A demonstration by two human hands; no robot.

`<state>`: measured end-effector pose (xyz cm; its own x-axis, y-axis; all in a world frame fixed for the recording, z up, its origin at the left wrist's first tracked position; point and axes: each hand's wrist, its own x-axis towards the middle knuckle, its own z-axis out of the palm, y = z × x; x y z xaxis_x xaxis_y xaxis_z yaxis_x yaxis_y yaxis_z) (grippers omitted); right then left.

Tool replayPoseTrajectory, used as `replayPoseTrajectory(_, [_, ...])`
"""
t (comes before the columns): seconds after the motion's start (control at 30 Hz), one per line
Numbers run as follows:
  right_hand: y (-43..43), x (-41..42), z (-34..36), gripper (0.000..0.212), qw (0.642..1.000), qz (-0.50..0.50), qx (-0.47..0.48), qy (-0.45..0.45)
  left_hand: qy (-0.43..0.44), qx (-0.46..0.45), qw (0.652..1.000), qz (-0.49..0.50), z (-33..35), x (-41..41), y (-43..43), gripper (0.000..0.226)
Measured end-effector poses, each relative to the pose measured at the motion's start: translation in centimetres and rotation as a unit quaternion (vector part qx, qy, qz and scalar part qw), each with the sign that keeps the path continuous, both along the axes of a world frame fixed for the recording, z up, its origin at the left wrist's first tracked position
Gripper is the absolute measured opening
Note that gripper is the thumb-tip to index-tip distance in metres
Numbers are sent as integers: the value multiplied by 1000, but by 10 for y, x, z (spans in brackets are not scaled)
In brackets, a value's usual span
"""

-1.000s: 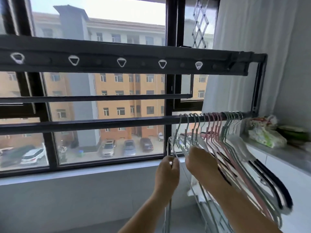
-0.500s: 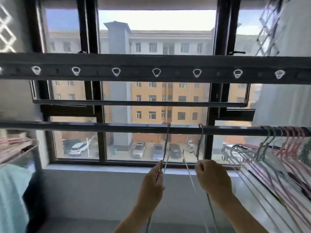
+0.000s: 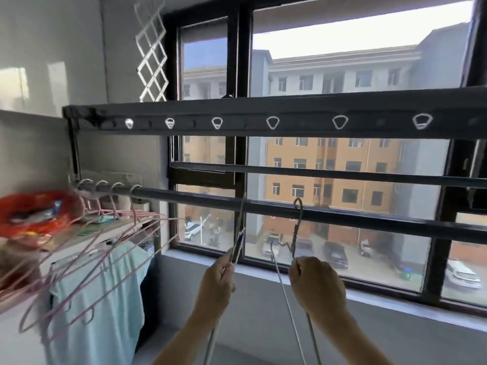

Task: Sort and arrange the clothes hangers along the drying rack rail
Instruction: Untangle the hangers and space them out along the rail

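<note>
Head view: left hand [image 3: 216,283] pinches the neck of a thin grey wire hanger [image 3: 238,233]; right hand [image 3: 317,285] closes around a second grey hanger [image 3: 297,227]. Both hooks sit on the dark rail [image 3: 369,216], apart. Farther left, pale pink hangers [image 3: 105,233] cluster at the rail's end.

Single head-worn wide-angle view, at about rail [image 3: 342,214] height, facing forward toward the window [image 3: 342,167] and angled left along the drying rack. Close range: both forearms enter from the bottom edge. Straight lines bow near the frame edges.
</note>
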<state>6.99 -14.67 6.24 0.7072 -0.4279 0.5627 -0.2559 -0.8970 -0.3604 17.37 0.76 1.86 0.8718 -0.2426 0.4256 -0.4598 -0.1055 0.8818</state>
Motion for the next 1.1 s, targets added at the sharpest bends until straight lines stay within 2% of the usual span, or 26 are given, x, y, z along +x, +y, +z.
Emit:
replayPoseTrajectory(0.3, [89,73,5,30,998,50,-19,36,18,0,998,54,4,67,92,37])
replayPoseTrajectory(0.43, [117,97,8,24,996,63,-21,56,18,7,999,44,8,84,117,37])
replayPoseTrajectory(0.93, [176,154,15,17,989,86,-63,104,35,-18,999,37,0,123,148,37])
replayPoseTrajectory(1.1, [186,163,14,20,987,85,-68,119,23,1,999,49,2,124,157,38])
